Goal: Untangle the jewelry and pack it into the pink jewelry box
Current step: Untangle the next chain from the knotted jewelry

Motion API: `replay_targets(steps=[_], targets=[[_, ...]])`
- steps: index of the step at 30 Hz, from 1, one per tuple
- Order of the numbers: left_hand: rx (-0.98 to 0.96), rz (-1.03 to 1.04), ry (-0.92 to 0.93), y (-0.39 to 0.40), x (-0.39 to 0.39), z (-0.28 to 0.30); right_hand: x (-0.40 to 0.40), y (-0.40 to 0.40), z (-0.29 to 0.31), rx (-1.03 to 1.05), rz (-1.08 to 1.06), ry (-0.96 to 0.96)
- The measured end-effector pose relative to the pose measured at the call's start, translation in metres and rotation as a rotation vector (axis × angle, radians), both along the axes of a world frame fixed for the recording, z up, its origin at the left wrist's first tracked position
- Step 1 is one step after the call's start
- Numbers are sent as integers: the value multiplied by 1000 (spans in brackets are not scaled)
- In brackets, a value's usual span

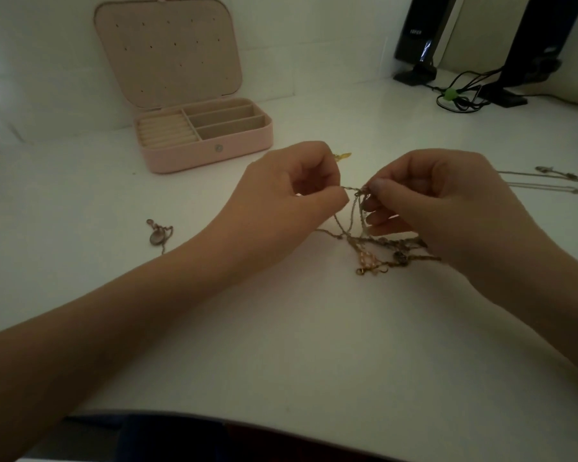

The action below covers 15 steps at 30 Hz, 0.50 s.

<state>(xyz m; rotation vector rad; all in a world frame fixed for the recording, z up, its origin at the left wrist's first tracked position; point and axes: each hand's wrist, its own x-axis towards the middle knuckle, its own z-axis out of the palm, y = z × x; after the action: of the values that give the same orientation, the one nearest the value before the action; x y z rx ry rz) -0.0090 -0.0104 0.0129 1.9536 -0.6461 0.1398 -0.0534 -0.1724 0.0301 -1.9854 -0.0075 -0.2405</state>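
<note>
Both hands pinch the tangled chains (pixel 377 243) above the white tabletop (pixel 297 328): left hand (pixel 291 191) and right hand (pixel 427 201) with fingers curled. The pink jewelry box (pixel 207 151) stands open behind them.

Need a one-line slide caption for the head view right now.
Both hands, left hand and right hand, pinch tangled chains above the white table; pink jewelry box sits open.

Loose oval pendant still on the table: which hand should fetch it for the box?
Left, probably. The oval pendant lies beside the left hand, on the pink jewelry box side. The right hand is farther off, pinching the tangled chains along with the left.
</note>
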Motion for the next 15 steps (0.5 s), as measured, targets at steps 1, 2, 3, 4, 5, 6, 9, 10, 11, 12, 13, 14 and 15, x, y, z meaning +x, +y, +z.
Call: replay_targets(steps=[1, 2, 3, 4, 5, 6, 9, 10, 11, 12, 13, 14, 15], targets=[[1, -7, 12, 0, 0, 0, 1, 0, 1, 84, -6, 55], [8, -20, 20, -1, -1, 0, 1, -1, 1, 148, -17, 96], [20, -36, 20, -1, -2, 0, 2, -2, 1, 198, -32, 124], [36, -49, 12, 0, -4, 0, 3, -4, 2, 250, -49, 146], [51, -56, -2, 0, -4, 0, 4, -6, 3, 310, -67, 162], [60, -58, -9, 1, -5, 0, 5, -7, 4, 382, -81, 175], [35, -42, 52, 1, -2, 0, 8, -12, 8, 651, -77, 197], [2, -41, 104, 2, -1, 1, 10, -13, 10, 732, -77, 202], [-49, -54, 166, 2, 1, 3, 12, -15, 10, 802, -86, 206], [-113, -73, 234, 3, 1, 4, 14, -18, 10, 859, -103, 205], [-171, -94, 291, 3, 1, 6, 16, -21, 10, 902, -128, 199], [-229, -113, 338, 3, 0, 8, 19, -25, 9, 934, -156, 191], [-282, -129, 384, 3, -1, 10, 21, -29, 8, 959, -179, 183]])
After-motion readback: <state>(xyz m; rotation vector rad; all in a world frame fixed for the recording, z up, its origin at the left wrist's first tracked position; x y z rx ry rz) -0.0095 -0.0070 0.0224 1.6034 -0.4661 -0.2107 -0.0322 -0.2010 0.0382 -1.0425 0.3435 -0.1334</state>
